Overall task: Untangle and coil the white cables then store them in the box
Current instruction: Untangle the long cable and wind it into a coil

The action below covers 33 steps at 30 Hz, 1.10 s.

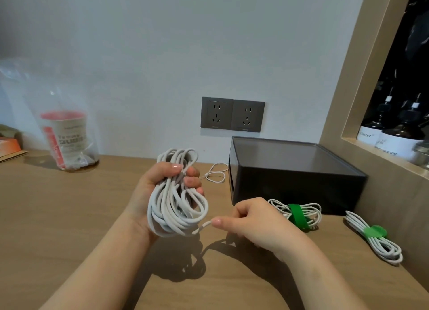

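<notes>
My left hand (pixel 160 182) grips a thick bundle of coiled white cable (pixel 176 205), held up above the wooden desk. My right hand (pixel 253 224) pinches the loose end of that cable (pixel 204 226) just right of the bundle. A dark grey box (pixel 294 175) with a closed lid stands against the wall at the right. In front of it lie two coiled white cables, one bound with a green strap (pixel 299 213), the other with a green tie (pixel 373 236). A thin white cable loop (pixel 217 173) lies on the desk left of the box.
A clear plastic bag with a paper cup (pixel 66 138) stands at the back left. Two grey wall sockets (pixel 232 114) sit above the desk. A wooden niche at the right holds dark bottles (pixel 399 133). An orange item (pixel 9 145) lies at the far left edge.
</notes>
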{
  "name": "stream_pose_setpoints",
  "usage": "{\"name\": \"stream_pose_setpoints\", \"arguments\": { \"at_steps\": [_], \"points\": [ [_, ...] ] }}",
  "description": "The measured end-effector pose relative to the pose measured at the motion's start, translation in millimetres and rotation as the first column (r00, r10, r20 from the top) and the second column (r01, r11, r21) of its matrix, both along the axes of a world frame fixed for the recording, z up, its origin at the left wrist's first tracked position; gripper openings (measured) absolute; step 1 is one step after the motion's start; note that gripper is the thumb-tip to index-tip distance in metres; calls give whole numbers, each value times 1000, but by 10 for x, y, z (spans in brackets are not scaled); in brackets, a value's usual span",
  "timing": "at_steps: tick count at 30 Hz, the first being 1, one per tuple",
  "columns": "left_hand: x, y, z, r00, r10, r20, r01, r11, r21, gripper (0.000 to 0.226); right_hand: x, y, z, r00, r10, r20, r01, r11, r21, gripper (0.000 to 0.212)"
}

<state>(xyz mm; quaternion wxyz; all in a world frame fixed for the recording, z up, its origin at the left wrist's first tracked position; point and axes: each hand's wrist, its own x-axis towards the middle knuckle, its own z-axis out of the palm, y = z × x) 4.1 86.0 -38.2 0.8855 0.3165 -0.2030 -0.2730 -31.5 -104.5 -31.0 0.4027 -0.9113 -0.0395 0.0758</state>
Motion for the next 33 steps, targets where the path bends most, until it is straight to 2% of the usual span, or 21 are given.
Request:
{"name": "stream_pose_setpoints", "arguments": {
  "at_steps": [3,5,7,10,12,14,19,23,30,33],
  "points": [
    [-42,-21,22,992,-129,8,127,981,147,12,-23,-16,22,996,-14,88,6,996,90,19],
    [-48,-62,32,998,-65,10,60,961,269,25,-8,-36,37,985,-68,158,39,983,177,5],
    [-101,-121,64,1000,6,31,-18,910,415,34,28,-56,34,972,-141,186,82,952,295,9],
    [-137,-193,92,983,139,120,-182,823,538,24,61,-65,34,966,-219,140,130,874,468,16],
    [-136,-235,84,949,232,213,-313,763,566,26,65,-60,35,966,-231,118,133,832,539,19],
    [-136,-248,63,927,256,274,-372,714,593,32,57,-47,42,966,-232,112,127,807,576,19],
    [-108,-262,31,898,296,325,-440,624,646,37,30,-8,72,960,-245,138,107,772,626,19],
    [-140,-302,40,873,311,376,-488,576,655,49,19,16,65,956,-248,153,88,746,660,19],
    [-139,-317,35,776,357,519,-630,442,638,51,33,12,47,963,-243,119,96,720,687,16],
    [-151,-318,38,764,360,536,-646,436,627,50,35,17,45,963,-245,114,98,710,697,16]
  ]
}}
